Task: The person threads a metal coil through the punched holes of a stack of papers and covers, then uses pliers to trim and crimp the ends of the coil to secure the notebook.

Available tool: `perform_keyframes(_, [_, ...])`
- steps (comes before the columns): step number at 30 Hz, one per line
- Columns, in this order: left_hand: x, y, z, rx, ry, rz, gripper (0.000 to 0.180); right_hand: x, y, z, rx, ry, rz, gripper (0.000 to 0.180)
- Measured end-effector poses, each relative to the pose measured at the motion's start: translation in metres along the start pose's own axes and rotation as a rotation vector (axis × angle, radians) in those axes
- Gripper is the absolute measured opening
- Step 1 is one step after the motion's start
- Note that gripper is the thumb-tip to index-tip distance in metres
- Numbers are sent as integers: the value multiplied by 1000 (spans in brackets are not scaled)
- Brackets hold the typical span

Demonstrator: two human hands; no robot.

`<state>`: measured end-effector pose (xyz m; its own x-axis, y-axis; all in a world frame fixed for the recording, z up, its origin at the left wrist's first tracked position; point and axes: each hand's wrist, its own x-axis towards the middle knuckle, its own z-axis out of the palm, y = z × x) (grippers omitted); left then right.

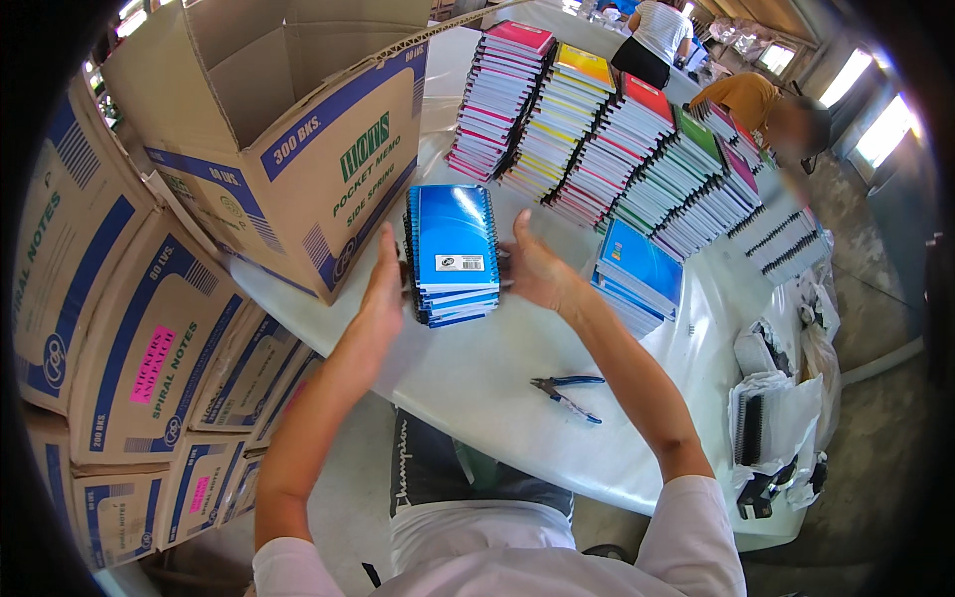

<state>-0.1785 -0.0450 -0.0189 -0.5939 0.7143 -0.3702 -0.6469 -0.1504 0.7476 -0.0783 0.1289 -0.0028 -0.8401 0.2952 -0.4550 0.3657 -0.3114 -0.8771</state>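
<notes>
A stack of blue spiral-bound notebooks [456, 234] stands on the white table, slightly uneven, with a small white label on the top cover. My left hand [382, 284] is upright along its left side, fingers stretched and palm facing the stack. On the opposite side my right hand [535, 267] faces it with the thumb raised; its other fingers reach the stack's edge and are partly blurred. Whether either palm presses on the notebooks I cannot tell. A second pile of blue notebooks [642, 267] sits to the right of my right hand.
An open cardboard box [343, 189] stands at the left, beside stacked closed cartons [149, 338]. Tall rows of colored notebooks [597, 129] line the table's far side. Pliers [569, 393] lie near the front edge. Wrapped black spirals [761, 423] are at right. Two people [659, 40] are beyond.
</notes>
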Motion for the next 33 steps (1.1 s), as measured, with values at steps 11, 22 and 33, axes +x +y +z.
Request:
perform_keyframes(11, [-3, -6, -15, 121, 37, 49, 88, 8, 22, -11, 322, -152, 149, 97])
perform_keyframes(22, [-49, 3, 0, 49, -69, 9, 68, -11, 43, 26, 393, 31, 142, 74])
perform_keyframes(33, [-117, 9, 56, 130, -176, 54, 69, -118, 26, 28, 523, 126, 8, 64])
